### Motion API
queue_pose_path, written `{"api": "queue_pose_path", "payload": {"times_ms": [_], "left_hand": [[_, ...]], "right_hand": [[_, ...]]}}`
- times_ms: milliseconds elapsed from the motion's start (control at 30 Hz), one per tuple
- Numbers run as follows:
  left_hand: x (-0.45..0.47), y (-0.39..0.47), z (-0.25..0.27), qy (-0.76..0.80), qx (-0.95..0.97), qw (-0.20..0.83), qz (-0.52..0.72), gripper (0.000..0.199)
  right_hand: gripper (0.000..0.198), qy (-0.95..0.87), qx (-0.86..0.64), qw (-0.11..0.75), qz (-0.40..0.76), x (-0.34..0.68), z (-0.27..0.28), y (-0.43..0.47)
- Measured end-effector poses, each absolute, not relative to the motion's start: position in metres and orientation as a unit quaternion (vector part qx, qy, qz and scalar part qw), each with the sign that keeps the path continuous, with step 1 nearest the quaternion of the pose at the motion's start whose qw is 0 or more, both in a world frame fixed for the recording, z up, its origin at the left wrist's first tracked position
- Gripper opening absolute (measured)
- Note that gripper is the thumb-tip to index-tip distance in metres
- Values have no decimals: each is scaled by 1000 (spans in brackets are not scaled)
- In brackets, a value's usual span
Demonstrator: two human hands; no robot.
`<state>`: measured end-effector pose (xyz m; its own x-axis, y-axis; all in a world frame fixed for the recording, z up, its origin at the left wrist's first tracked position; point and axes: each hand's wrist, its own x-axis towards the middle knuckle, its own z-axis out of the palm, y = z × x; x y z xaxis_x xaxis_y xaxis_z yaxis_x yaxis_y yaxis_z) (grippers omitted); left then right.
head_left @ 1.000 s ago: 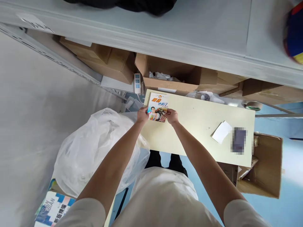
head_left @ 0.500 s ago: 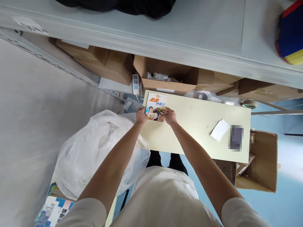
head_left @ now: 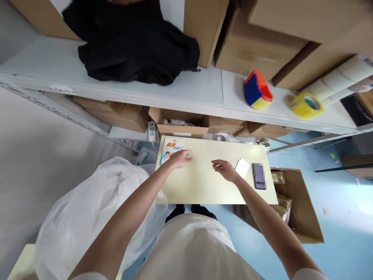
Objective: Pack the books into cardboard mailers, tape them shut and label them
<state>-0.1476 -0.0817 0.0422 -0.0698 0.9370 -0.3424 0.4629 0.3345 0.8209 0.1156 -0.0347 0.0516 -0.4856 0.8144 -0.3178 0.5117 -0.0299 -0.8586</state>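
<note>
A book (head_left: 173, 144) with a colourful printed cover lies flat at the far left corner of the pale yellow table (head_left: 201, 186). My left hand (head_left: 181, 158) hovers at the book's right edge and covers part of it; its fingers are apart and hold nothing. Over the middle of the tabletop is my right hand (head_left: 223, 168), empty, with its fingers loosely stretched toward the left. White paper slips (head_left: 242, 168) lie just right of that hand, and a phone (head_left: 259, 176) is beyond them.
A large translucent plastic bag (head_left: 96, 210) bulges at the left. Behind the table, a shelf (head_left: 215, 93) bears a black cloth (head_left: 140, 46), a tape dispenser (head_left: 258, 90) and yellow tape (head_left: 306, 105). An open cardboard box (head_left: 303, 210) stands at the right.
Both hands have let go of the book, which now lies on the table. They have moved rightward, the right hand farther. The view has tilted up and shows more of the shelf.
</note>
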Motion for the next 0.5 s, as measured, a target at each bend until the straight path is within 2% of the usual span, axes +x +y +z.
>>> {"api": "queue_pose_path", "payload": {"times_ms": [167, 233, 367, 500], "left_hand": [[-90, -29, 136, 584, 588, 429, 360, 40], [-68, 2, 166, 588, 576, 396, 408, 42], [-32, 73, 205, 629, 534, 335, 455, 45], [-11, 136, 215, 667, 508, 289, 462, 54]], "right_hand": [[44, -680, -518, 364, 370, 163, 157, 54], [50, -671, -522, 411, 330, 172, 190, 91], [61, -636, -557, 407, 346, 175, 225, 153], [71, -611, -559, 377, 414, 164, 218, 197]]}}
